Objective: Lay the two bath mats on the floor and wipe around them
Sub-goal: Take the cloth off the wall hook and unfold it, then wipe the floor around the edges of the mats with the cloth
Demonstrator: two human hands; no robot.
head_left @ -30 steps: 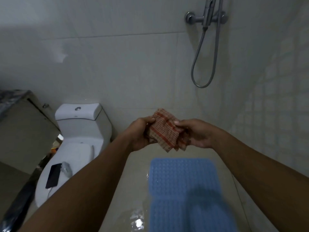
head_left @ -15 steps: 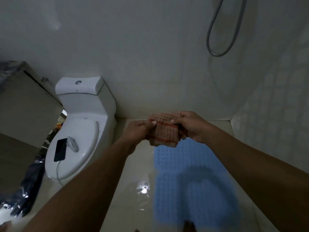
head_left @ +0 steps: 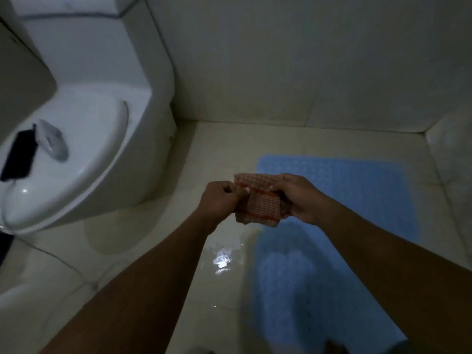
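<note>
The left grip [head_left: 219,200] is pinching the left edge of a folded checked cloth [head_left: 260,206], thumb and curled fingers closing on the fabric. The right grip [head_left: 298,198] is curling round the cloth's right side, with the fingers tucked under it and the thumb lying on top. Between them the cloth is hanging in the air at the middle of the frame, clear of the floor [head_left: 153,251].

A blue mat [head_left: 357,190] is lying flat on the floor, filling much of the right half of the frame from the middle down to the bottom edge. Its far end is sitting near the back wall [head_left: 281,60] but apart from it. In the picture the cloth is overlapping the mat's upper left corner.

A white toilet [head_left: 97,129] is standing in the upper left with its lid down. The lid is carrying a dark phone [head_left: 19,155] and, just beside it, a small white object [head_left: 52,143] too blurred to name. Below the grips, at the lower middle, a patch of the floor is shining with a bright glint [head_left: 222,260].
</note>
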